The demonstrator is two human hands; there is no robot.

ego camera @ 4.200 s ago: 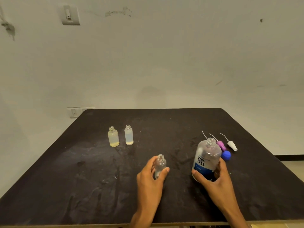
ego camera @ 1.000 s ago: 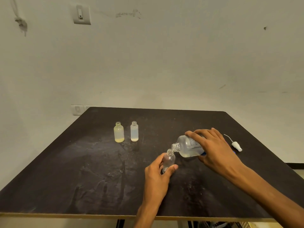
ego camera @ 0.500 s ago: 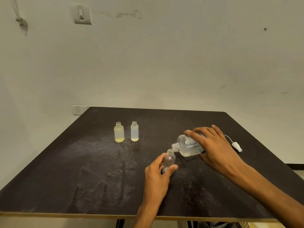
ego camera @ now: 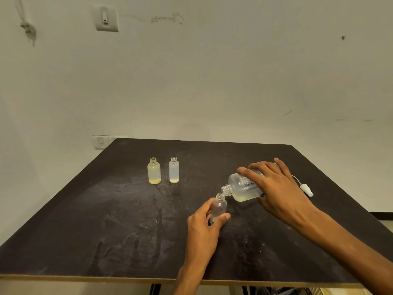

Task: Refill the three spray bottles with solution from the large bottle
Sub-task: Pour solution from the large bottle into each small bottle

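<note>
My left hand [ego camera: 203, 225] grips a small clear spray bottle [ego camera: 218, 207] standing uncapped on the black table [ego camera: 106, 220]. My right hand [ego camera: 276, 188] holds the large bottle [ego camera: 240, 187] tipped on its side, its open mouth just above the small bottle's neck. A little pale liquid lies in the large bottle's lower side. Two more uncapped small bottles stand at the back left: a yellowish one [ego camera: 154, 171] and a clear one [ego camera: 174, 173], each with a little liquid at the bottom.
A white spray head [ego camera: 306, 189] with its thin tube lies on the table behind my right hand; other caps are hidden by the hand. The table's front edge [ego camera: 85, 277] runs close below my forearms. A wall stands behind the table.
Since about four seconds ago my right hand lifted the large bottle and tipped it over the small one. In the last second the tilt barely changed; my left hand stayed put.
</note>
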